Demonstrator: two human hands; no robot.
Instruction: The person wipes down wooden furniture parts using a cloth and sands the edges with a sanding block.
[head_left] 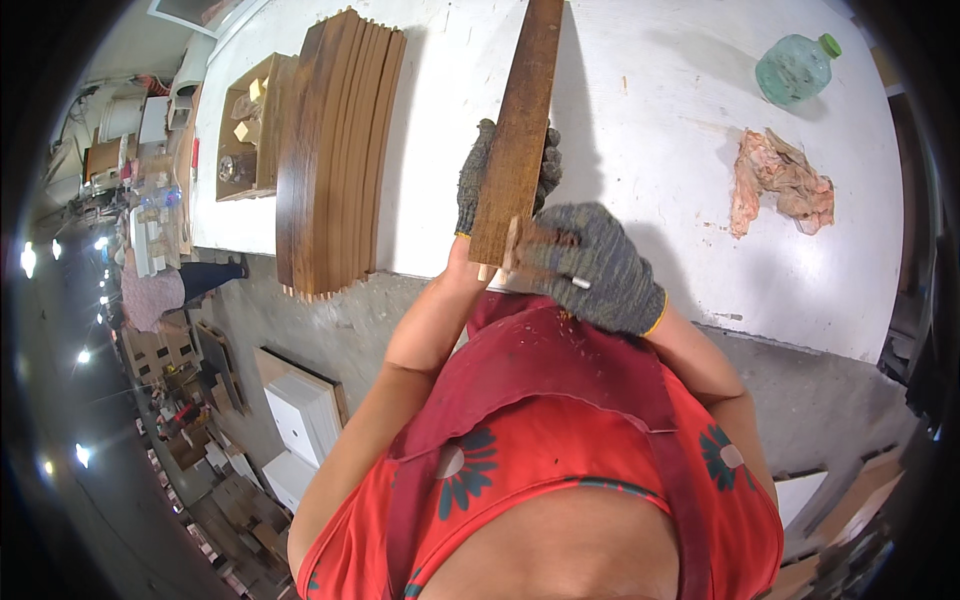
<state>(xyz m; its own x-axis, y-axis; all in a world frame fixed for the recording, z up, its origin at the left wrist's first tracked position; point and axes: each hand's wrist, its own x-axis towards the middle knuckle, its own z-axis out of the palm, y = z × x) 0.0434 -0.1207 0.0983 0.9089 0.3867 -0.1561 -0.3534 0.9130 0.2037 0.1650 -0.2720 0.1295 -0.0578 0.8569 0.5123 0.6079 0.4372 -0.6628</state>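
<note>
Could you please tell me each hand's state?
Left hand: holding the brown board from beneath.
Right hand: curled at the board's near end; its grip cannot be told.

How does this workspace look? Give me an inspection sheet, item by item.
Surface: white table, with scuffs and specks.
Job's things: brown board, pegs at its near end; stack of similar boards to the left.
Clutter: open box of small things, green-capped bottle, crumpled pink wad.
Hands: both gloved; left hand grips the board from beneath; right hand at its near end, grip unclear.
Cables: nothing seen.
Surroundings: grey floor, white panels, another person at far left.
</note>
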